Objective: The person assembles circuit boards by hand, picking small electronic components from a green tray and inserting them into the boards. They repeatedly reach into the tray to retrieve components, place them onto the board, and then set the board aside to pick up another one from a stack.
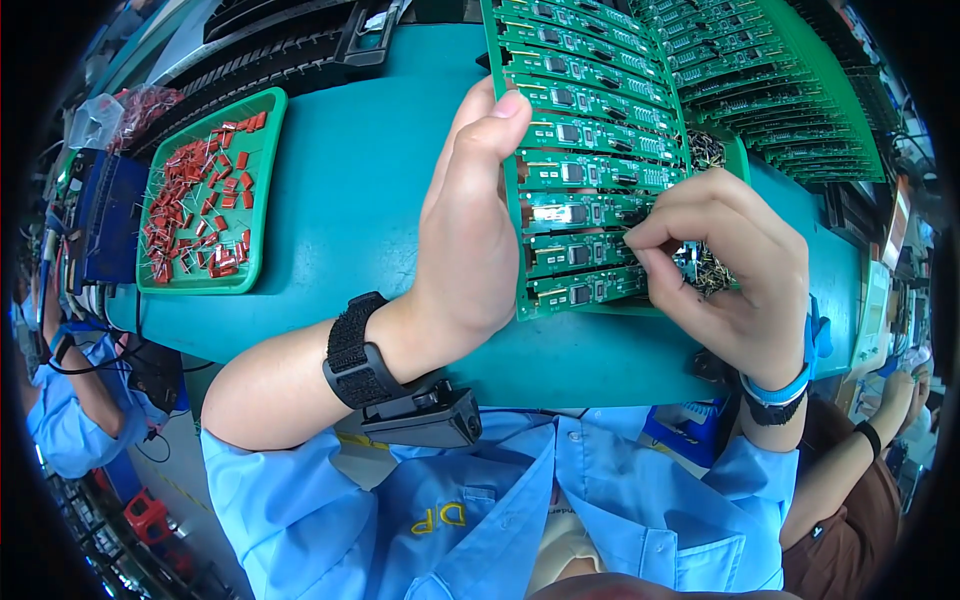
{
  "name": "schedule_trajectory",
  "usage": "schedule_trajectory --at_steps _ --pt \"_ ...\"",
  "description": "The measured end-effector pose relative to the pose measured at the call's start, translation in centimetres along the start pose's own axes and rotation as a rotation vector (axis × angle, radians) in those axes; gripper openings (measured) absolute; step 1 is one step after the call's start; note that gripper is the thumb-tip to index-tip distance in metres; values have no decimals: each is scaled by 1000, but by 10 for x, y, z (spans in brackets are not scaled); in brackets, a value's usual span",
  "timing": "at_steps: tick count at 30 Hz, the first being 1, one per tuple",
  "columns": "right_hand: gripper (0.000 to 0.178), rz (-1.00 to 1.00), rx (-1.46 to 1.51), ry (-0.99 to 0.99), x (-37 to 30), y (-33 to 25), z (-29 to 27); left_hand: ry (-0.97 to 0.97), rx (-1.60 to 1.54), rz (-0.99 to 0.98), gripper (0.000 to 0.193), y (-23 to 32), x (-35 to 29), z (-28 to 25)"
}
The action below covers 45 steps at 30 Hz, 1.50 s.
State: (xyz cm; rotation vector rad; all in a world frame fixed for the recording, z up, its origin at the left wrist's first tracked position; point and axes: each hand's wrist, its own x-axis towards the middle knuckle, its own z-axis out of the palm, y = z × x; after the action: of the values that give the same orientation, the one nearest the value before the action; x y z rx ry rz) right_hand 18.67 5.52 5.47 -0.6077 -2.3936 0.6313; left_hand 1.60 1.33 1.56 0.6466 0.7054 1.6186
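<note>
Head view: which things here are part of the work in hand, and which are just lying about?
In hand:
left hand gripping the green circuit board panel
right hand pinching at the panel's lower strips
small dark components behind it

Lying about:
green tray of red capacitors
stacked circuit boards

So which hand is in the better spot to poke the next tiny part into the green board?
Probably the right hand: its fingers pinch at the board. The left hand grips the board's edge.

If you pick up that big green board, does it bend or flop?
Probably stiff: the green circuit board panel stays flat though the left hand grips only its edge. Likely light, being thin. Perhaps fragile, given the small parts where the right hand pinches.
</note>
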Motion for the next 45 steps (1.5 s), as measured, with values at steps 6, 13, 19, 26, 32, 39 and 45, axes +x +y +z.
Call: schedule_trajectory --at_steps 6,13,19,26,32,39,45 --pt "22 -24 -61 19 1 -2 0 -18 -38 -9 36 2 0 2" --pt "22 -41 -79 19 1 -4 -1 -2 -36 3 35 2 1 4" --pt "22 -29 -70 26 0 -4 1 -19 -21 18 35 0 0 2" --pt "21 -25 -106 -26 -2 -5 -2 45 -48 -39 35 1 4 -1" --pt "19 -23 -65 44 0 1 -6 35 -67 -26 35 2 2 2" --pt "18 5 48 -17 1 3 -5 29 -68 -16 35 2 2 -2" --pt "16 37 73 12 2 4 -2 45 -95 -62 34 2 2 -5"
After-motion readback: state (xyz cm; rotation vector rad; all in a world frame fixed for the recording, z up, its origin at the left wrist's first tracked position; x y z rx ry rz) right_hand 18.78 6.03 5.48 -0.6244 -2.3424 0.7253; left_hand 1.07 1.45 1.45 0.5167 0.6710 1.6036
